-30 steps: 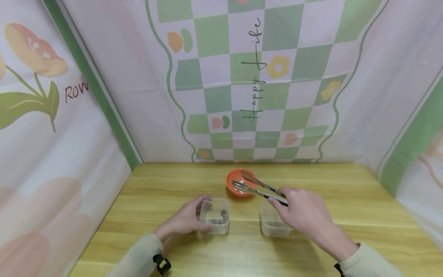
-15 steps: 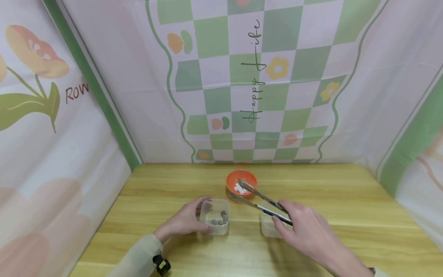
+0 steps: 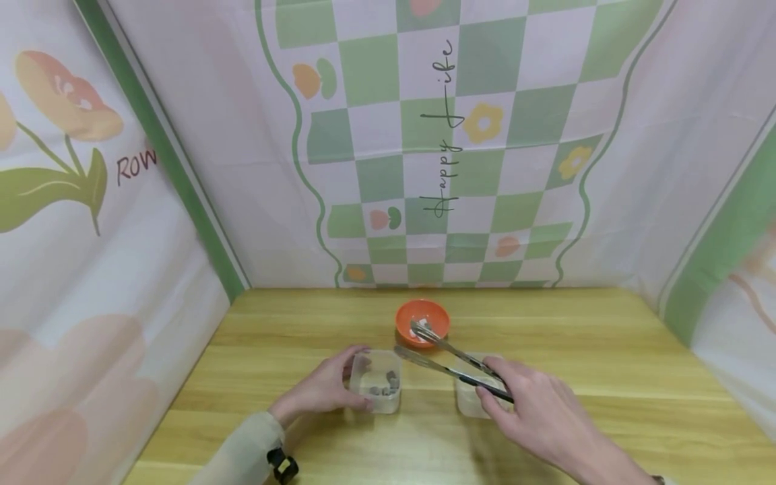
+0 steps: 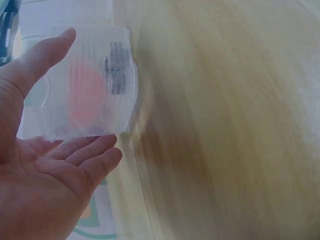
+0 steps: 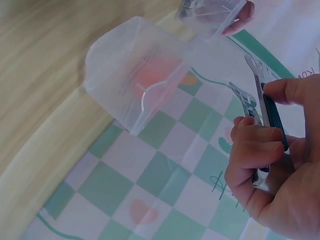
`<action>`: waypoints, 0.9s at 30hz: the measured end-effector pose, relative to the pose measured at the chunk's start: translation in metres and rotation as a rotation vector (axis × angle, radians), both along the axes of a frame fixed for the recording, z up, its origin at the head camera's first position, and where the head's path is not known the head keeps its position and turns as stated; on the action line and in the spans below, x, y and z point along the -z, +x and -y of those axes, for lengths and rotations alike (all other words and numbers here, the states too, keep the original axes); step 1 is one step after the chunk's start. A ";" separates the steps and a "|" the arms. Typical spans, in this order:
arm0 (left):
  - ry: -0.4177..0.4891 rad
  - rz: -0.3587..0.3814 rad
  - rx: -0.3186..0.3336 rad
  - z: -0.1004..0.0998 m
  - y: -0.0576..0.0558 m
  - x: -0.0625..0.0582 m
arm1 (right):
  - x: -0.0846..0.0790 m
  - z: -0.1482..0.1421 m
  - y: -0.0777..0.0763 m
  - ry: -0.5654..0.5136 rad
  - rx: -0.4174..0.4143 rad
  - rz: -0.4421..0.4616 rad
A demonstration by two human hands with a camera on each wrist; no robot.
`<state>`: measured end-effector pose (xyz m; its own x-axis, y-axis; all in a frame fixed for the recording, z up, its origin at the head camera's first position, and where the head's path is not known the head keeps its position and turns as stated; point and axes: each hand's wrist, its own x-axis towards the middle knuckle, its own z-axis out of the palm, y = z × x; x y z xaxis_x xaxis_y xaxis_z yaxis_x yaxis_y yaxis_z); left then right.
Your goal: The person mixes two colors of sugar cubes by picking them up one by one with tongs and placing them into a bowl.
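Observation:
My left hand (image 3: 327, 384) holds a clear plastic container (image 3: 377, 403) from its left side, thumb at the near wall and fingers at the far one. Several small dark grey pieces (image 3: 388, 385) lie inside, and their dark shapes show through the wall in the left wrist view. With my right hand (image 3: 539, 404) I grip metal tongs (image 3: 451, 349) by their black handles, the arms spread apart. One tip is over the orange bowl (image 3: 422, 310), partly covering the white pieces (image 3: 423, 324) there. The other tip hangs between bowl and container.
A second clear container (image 3: 469, 404) stands on the wooden table (image 3: 303, 323), partly hidden under the tongs and right hand. Printed white and green fabric (image 3: 461, 168) rises behind the table and at both sides.
The tongs have spread apart, and one tip has come down left of the bowl. My right hand has shifted towards me. The left hand and its container stay put.

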<state>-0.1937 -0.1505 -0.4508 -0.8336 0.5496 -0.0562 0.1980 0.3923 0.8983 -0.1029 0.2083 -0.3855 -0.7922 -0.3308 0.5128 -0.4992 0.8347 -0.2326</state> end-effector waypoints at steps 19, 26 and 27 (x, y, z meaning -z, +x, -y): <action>-0.003 0.019 0.024 0.001 0.000 -0.004 | -0.005 -0.002 0.000 0.147 0.010 -0.014; -0.013 0.013 0.023 0.001 -0.002 -0.002 | -0.012 0.001 -0.006 0.126 0.009 -0.029; -0.016 0.008 0.023 0.001 -0.002 -0.001 | -0.013 0.001 -0.007 0.123 0.009 -0.031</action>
<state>-0.1957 -0.1516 -0.4495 -0.8199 0.5679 -0.0720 0.1998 0.4017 0.8937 -0.1094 0.2073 -0.3723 -0.7798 -0.3858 0.4930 -0.4970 0.8604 -0.1128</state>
